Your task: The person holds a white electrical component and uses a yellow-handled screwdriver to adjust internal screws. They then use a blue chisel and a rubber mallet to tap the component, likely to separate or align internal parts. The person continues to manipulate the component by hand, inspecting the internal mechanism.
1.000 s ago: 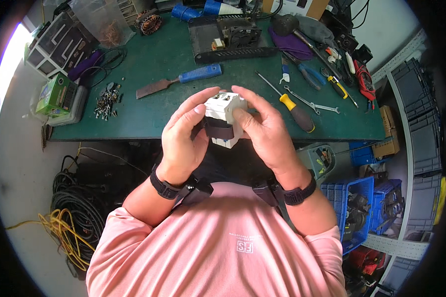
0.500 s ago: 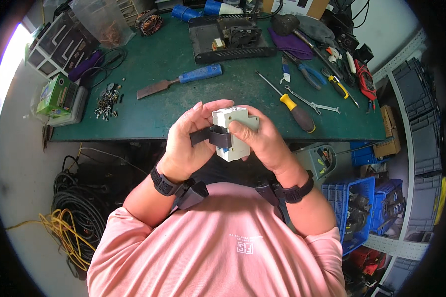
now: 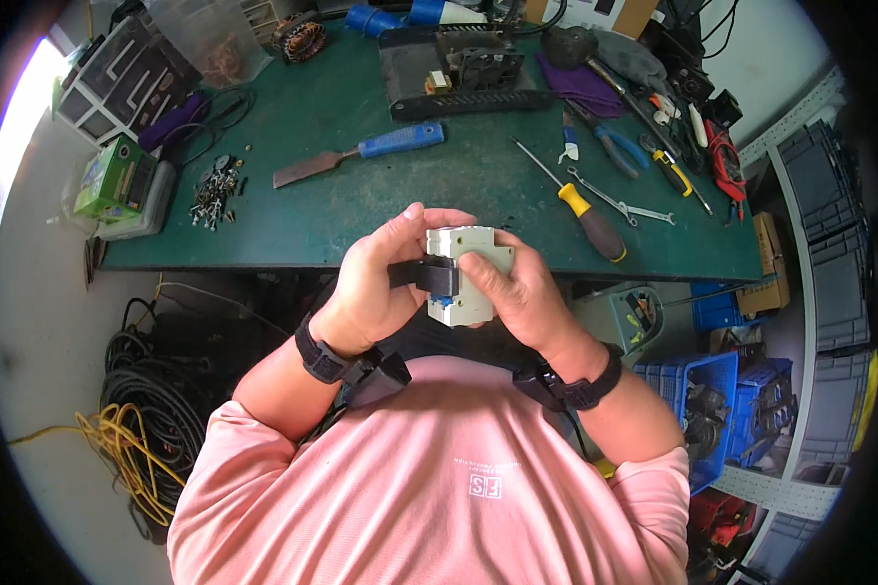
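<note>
- Setting: I look down on a green workbench (image 3: 361,195) strewn with tools; grey floor lies to the left, and stacked grey crates (image 3: 829,224) and blue bins (image 3: 712,419) stand to the right.
- Held thing: a small pale grey box-shaped device (image 3: 470,263) with a black strap or lever (image 3: 427,276) across its left side and a spot of blue at its lower edge. It is up off the bench, just above the near edge, in front of my chest.
- Left hand (image 3: 376,288): closed around the device's left side, fingers curled over the top, thumb near the black part.
- Right hand (image 3: 522,292): closed around the device's right side, thumb laid across its front face. The two hands are together, both clamped on the device.
- Wrists: each carries a black band (image 3: 320,356).
- On the bench, well apart from the hands: a blue-handled chisel (image 3: 361,154) to the upper left; a yellow-and-black screwdriver (image 3: 580,207) just to the right; a spanner (image 3: 619,200) beside it; a heap of small screws (image 3: 215,190) at the left; a green carton (image 3: 113,175) at the left edge.
- Far edge: a black electrical unit (image 3: 468,68) and a purple cloth (image 3: 580,88).
- Floor, left: coiled black and yellow cables (image 3: 137,419).
</note>
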The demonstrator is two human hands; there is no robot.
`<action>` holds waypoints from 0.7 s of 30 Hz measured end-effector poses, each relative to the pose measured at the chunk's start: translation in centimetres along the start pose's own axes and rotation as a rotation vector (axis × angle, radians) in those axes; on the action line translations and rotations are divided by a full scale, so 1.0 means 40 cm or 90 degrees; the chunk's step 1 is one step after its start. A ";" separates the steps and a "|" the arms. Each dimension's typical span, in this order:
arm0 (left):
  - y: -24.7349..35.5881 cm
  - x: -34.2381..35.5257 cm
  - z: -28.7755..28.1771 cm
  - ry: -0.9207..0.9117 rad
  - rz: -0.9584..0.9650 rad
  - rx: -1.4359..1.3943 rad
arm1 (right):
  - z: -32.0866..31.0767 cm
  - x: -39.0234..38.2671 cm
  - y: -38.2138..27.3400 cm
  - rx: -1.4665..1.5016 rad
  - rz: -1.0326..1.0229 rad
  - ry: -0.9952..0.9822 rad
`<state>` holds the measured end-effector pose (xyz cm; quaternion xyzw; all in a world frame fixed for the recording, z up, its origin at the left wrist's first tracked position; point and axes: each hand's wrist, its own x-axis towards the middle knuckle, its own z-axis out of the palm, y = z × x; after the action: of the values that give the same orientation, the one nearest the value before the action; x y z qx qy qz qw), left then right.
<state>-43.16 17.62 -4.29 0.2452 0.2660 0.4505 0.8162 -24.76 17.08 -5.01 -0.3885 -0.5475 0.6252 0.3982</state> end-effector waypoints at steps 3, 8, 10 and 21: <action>-0.005 -0.013 0.016 0.048 0.030 0.035 | 0.003 0.005 0.018 -0.029 -0.072 0.018; -0.009 -0.014 0.027 0.080 0.034 0.073 | -0.005 -0.006 -0.008 0.011 0.031 -0.007; -0.014 -0.017 0.036 0.107 0.037 0.094 | -0.009 -0.011 -0.005 -0.018 0.035 -0.010; -0.022 -0.018 0.060 0.136 0.073 0.157 | -0.026 -0.008 0.005 -0.097 -0.065 0.011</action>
<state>-41.38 16.19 -2.92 0.3089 0.3899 0.4835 0.7203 -23.71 17.16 -5.30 -0.3946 -0.6094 0.5571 0.4033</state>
